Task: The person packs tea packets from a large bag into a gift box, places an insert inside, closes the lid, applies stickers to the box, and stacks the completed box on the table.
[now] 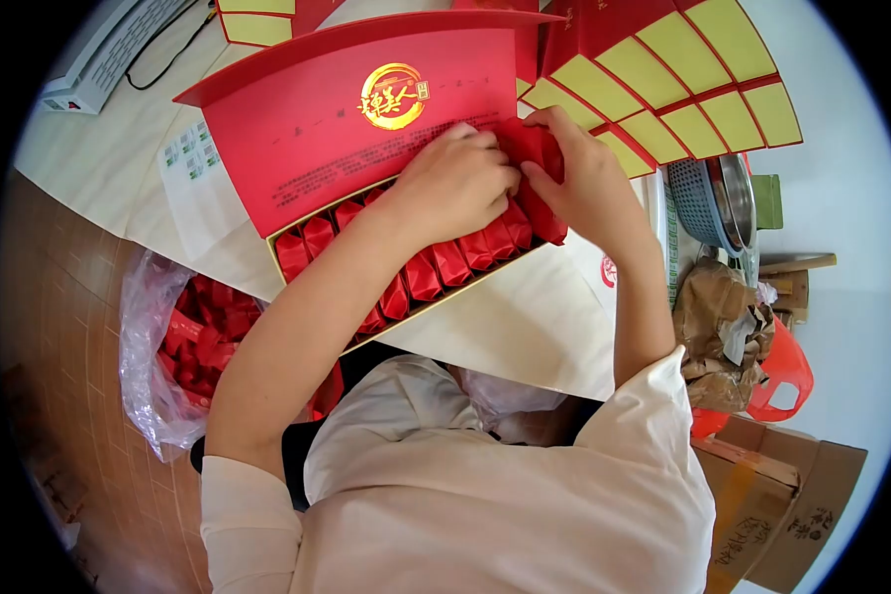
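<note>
A red gift box (302,203) stands with its lid up on the table, a gold emblem inside the lid. Rows of red foil-wrapped packets (452,262) fill it. Over the box's right part my left hand (462,178) reaches in with curled fingers; what they grip, if anything, is hidden. My right hand (594,183) is closed on a red wrapped packet (538,188) at the right end of the box, thumb on its near side. The two hands are close together, and their fingertips are partly hidden by the packets.
Stacked red-and-yellow boxes (663,79) are behind at the right. A clear bag (144,366) of red packets is at lower left. Label sheets (193,163) lie on the table (554,322). Basket (696,203), brown paper (713,327) and cartons (812,495) are at right.
</note>
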{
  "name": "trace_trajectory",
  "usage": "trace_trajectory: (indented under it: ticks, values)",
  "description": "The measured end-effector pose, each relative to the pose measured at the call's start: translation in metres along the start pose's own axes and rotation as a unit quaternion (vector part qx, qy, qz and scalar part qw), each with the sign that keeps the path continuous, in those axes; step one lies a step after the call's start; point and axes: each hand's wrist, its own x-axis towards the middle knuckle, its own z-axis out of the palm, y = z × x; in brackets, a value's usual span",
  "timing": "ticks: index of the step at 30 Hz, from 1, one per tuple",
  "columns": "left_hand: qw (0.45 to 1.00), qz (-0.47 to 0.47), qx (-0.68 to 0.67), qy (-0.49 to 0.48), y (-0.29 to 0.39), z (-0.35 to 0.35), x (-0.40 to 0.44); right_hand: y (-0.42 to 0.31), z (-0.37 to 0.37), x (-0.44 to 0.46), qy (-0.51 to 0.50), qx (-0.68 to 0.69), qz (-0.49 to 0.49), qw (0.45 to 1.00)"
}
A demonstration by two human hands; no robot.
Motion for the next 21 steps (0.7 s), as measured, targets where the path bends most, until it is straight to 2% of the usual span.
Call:
trace_trajectory:
  ticks: [2, 5, 9, 11, 15, 18, 21]
  values:
    - [0.998, -0.011, 0.042, 0.044, -0.003, -0.003, 0.000, -0.003, -0.009, 0.007, -0.067, 0.011, 0.017, 0.998]
    - [0.997, -0.005, 0.052, 0.051, -0.004, 0.000, 0.000, 0.003, -0.010, 0.015, -0.117, 0.017, 0.017, 0.993]
    - [0.996, -0.005, 0.069, 0.056, -0.006, 0.002, 0.000, 0.015, 0.003, 0.019, -0.076, 0.020, -0.027, 0.997]
    - [0.995, 0.006, 0.062, 0.080, -0.006, 0.003, -0.001, 0.013, 0.006, 0.017, -0.058, 0.045, 0.005, 0.997]
    - [0.995, -0.004, 0.073, 0.070, -0.005, 0.001, -0.001, 0.015, 0.008, 0.020, -0.062, 0.061, 0.026, 0.996]
    - [0.993, 0.000, 0.076, 0.086, -0.005, 0.004, -0.001, 0.023, 0.018, 0.027, -0.092, 0.025, 0.007, 0.995]
    - [0.991, -0.003, 0.057, 0.120, -0.007, 0.001, 0.000, 0.029, 0.038, 0.027, -0.044, -0.040, -0.002, 0.998]
